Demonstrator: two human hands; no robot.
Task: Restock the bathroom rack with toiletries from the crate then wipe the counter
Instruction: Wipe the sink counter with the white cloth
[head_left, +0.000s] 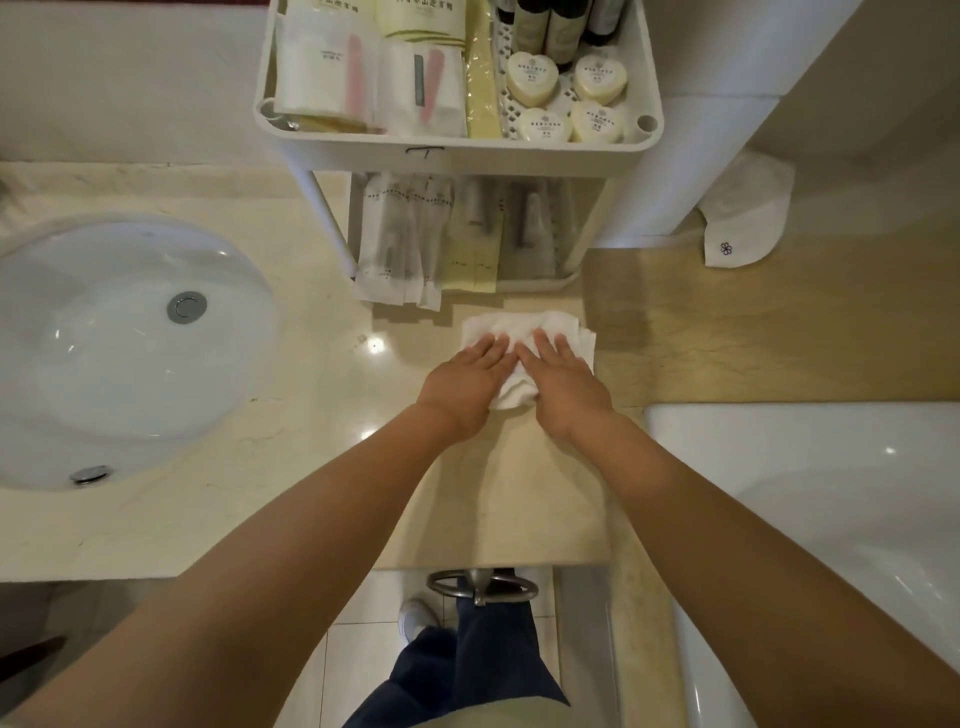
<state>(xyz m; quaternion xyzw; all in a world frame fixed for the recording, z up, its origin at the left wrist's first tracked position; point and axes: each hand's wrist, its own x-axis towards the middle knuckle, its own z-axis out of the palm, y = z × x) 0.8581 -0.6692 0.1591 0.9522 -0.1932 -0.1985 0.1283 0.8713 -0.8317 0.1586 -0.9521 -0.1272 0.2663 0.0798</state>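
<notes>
The white cloth (524, 338) lies bunched on the marble counter (322, 405), its longer side running left to right, with a narrower tail trailing back toward the person between the two wrists. It looks soft, creased and thickly folded. Both hands press flat on it, fingers spread and gripping nothing: the left hand (465, 382) covers its left part, the right hand (563, 379) its right, thumbs nearly meeting. Just beyond the fingertips stands the white rack (457, 150), stocked with packets and heart-shaped soaps (566, 98). Well left of the left hand sits the sink (104, 364).
</notes>
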